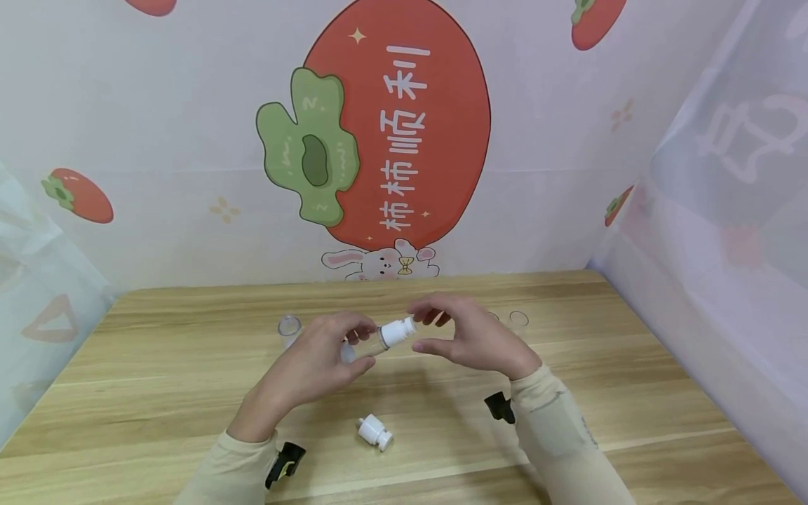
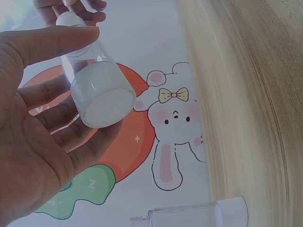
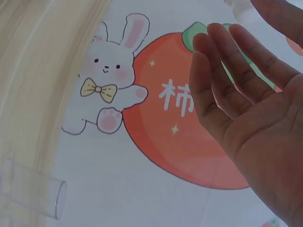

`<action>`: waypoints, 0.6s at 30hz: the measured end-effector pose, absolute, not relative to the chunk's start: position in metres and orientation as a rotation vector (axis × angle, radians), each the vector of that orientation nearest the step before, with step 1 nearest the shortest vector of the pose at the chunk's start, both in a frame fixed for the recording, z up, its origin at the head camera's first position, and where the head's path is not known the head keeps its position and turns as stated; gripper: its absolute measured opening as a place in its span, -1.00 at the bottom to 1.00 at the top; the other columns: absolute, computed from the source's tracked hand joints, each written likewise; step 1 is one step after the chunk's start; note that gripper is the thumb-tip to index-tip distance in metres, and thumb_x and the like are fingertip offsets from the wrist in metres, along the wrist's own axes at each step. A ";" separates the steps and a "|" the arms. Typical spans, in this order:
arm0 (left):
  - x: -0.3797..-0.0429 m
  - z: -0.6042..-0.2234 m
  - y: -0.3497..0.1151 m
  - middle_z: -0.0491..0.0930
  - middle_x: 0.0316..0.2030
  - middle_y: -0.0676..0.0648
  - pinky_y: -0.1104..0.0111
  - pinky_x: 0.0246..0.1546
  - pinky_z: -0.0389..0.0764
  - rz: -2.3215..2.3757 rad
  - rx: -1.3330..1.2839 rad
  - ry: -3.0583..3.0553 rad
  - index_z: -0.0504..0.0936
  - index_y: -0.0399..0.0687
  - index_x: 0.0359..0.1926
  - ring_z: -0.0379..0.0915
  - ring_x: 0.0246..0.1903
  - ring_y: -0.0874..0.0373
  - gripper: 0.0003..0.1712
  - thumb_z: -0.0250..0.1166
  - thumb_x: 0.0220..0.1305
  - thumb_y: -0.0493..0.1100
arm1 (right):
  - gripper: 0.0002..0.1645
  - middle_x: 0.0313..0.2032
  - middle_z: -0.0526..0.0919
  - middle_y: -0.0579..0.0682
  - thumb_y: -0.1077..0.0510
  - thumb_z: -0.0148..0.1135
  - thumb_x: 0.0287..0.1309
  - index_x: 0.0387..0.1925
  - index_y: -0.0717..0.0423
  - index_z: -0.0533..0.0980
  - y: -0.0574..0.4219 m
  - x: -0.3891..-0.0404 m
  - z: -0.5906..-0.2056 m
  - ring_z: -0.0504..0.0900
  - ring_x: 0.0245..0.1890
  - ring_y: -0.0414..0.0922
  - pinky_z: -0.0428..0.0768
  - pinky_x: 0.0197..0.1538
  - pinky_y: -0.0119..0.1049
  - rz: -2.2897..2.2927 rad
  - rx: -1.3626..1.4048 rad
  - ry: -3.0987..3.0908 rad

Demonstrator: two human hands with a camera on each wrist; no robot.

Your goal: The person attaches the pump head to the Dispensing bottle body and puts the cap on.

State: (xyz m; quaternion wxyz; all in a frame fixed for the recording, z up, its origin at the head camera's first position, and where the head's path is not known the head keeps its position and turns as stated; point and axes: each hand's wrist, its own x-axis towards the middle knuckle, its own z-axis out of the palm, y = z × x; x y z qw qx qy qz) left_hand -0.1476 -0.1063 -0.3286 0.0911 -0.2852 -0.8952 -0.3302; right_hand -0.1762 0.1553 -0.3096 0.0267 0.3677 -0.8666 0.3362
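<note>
My left hand holds a clear pump bottle tilted above the table, its white pump top pointing right. In the left wrist view, the thumb lies across one side of the bottle and the fingers are behind it; its whitish base faces the camera. Beside the pump top, my right hand has its thumb apart from its loosely bent fingers. Nothing is between them in the right wrist view, where the hand shows its palm. A loose white pump top lies on the table nearer me.
Behind my left hand stands another clear bottle, partly hidden; the left wrist view shows this bottle with a whitish base. Clear cylindrical covers, one at the back right, are on the wooden table. A printed cloth hangs behind.
</note>
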 end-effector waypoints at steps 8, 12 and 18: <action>-0.148 -0.330 -0.107 0.60 -0.29 0.11 0.30 -0.24 0.59 -0.974 -0.840 -2.655 0.71 -0.09 -0.11 0.49 -0.29 0.22 -0.62 0.60 0.01 -0.26 | -0.48 -0.07 0.68 -0.09 0.20 0.53 0.10 0.11 0.14 0.59 0.171 -0.180 -0.306 0.63 -0.11 -0.13 0.61 0.01 -0.14 1.023 1.019 -2.701; -0.148 -0.330 -0.107 0.60 -0.29 0.11 0.31 -0.24 0.59 -0.974 -0.844 -2.648 0.71 -0.09 -0.12 0.48 -0.29 0.23 -0.62 0.59 0.01 -0.26 | -0.49 -0.06 0.68 -0.07 0.21 0.53 0.11 0.11 0.14 0.60 0.180 -0.184 -0.307 0.63 -0.10 -0.11 0.60 0.02 -0.11 1.007 0.941 -2.721; -0.148 -0.330 -0.107 0.60 -0.29 0.11 0.31 -0.23 0.59 -0.972 -0.851 -2.638 0.71 -0.10 -0.12 0.49 -0.29 0.23 -0.62 0.60 0.00 -0.26 | -0.53 -0.07 0.68 -0.04 0.23 0.52 0.11 0.07 0.16 0.60 0.191 -0.189 -0.308 0.63 -0.09 -0.07 0.60 0.01 -0.12 0.961 0.855 -2.738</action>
